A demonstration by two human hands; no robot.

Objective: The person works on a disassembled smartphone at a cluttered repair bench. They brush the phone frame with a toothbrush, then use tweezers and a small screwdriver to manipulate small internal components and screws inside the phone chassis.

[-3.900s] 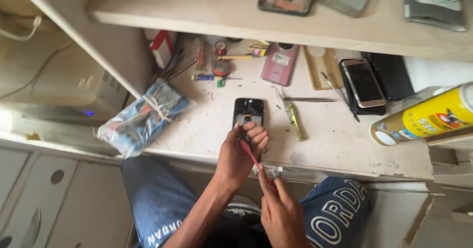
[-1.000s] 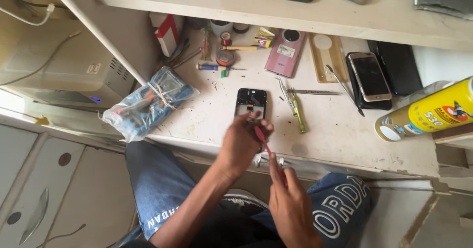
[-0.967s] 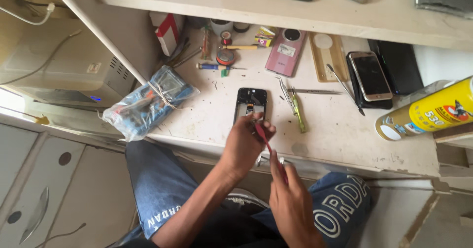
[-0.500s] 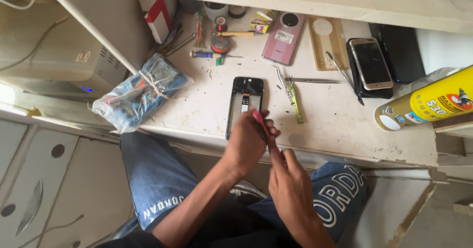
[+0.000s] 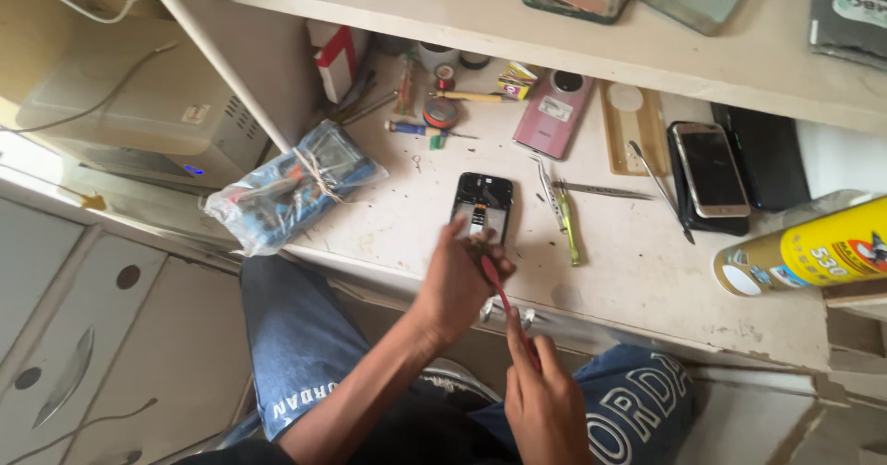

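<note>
Cluttered pale counter [image 5: 647, 271]. Left hand [image 5: 457, 280] pinches opened black phone [image 5: 482, 205]; right hand [image 5: 545, 400] grips red-handled screwdriver [image 5: 504, 294]. Likely mid-unscrewing; next needs steady tip seating.

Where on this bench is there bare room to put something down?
Bare top lies between the opened phone and the plastic-wrapped bundle, and in front of the yellow can. The back, around the pink phone and tweezers, is crowded.

Just one head cam here, looking steeply down from above the worktop [image 5: 647, 271]. Fairly close, shelf [image 5: 480, 31] along the top.
</note>
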